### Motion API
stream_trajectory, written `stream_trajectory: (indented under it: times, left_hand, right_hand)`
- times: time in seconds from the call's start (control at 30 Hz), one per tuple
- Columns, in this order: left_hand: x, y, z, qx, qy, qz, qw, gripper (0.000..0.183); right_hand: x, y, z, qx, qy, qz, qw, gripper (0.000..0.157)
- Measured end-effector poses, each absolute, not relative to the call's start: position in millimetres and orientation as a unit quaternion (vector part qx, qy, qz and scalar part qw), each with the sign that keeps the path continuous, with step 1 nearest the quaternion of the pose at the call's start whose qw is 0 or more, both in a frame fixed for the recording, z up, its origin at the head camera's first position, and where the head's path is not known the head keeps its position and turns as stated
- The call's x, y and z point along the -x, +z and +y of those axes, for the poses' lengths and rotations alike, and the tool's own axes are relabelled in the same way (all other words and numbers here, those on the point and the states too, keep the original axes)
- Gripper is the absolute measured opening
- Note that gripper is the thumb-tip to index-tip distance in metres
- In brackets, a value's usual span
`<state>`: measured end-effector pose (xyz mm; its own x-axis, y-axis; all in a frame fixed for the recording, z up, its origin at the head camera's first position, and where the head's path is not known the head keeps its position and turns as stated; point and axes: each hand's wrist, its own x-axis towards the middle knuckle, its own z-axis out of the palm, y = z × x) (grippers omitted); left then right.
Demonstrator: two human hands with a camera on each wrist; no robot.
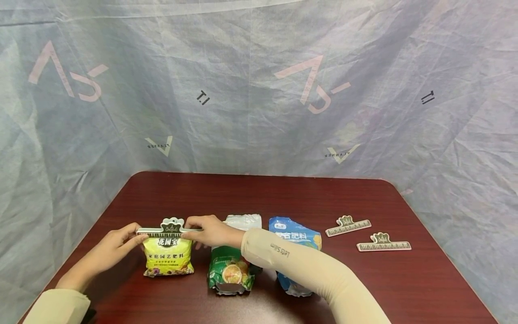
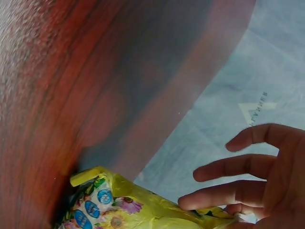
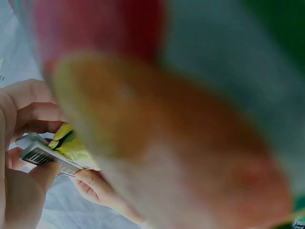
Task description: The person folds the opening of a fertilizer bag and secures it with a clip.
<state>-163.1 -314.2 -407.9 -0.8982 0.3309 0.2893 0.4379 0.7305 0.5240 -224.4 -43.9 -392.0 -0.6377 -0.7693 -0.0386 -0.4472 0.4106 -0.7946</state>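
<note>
A yellow fertilizer bag (image 1: 167, 258) stands at the left of the table, its top edge in a long white bag clip (image 1: 155, 232) with a piano-key pattern. The left hand (image 1: 123, 240) pinches the clip's left end together with the bag's top corner, thumb in front. At the clip's right end, the right hand (image 1: 208, 229) pinches it between thumb and fingers. In the right wrist view the clip (image 3: 52, 160) spans between both hands. The left wrist view shows the yellow bag's back (image 2: 128, 205), printed with flowers, below the left fingers.
Right of the yellow bag is a green and white bag (image 1: 230, 270), partly behind the right forearm. A blue bag (image 1: 295, 231) lies beyond it, also partly covered by the sleeve (image 1: 299, 261). Two more piano-key clips, one farther back (image 1: 348, 226) and one nearer (image 1: 383, 243), lie at the right.
</note>
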Motion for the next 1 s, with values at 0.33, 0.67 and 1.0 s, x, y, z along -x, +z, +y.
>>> stream_trajectory:
  times: [0.33,0.67,1.0]
  left_hand:
    - [165.6,-405.8,-318.0,0.190,-0.323,-0.926,0.037,0.015]
    - [169.6,-408.4,-325.1,0.194,-0.335,-0.922,-0.005,0.014]
    - [174.6,-410.1,-332.9,0.220,-0.359,-0.906,-0.046,0.016]
  right_hand:
    - [222.6,-390.7,-49.1,0.333,-0.398,0.824,0.229,0.015]
    - [219.6,-382.2,-55.0,0.278,-0.398,0.830,0.275,0.012]
    - [224.8,-379.7,-61.3,0.239,-0.394,0.821,0.337,0.014]
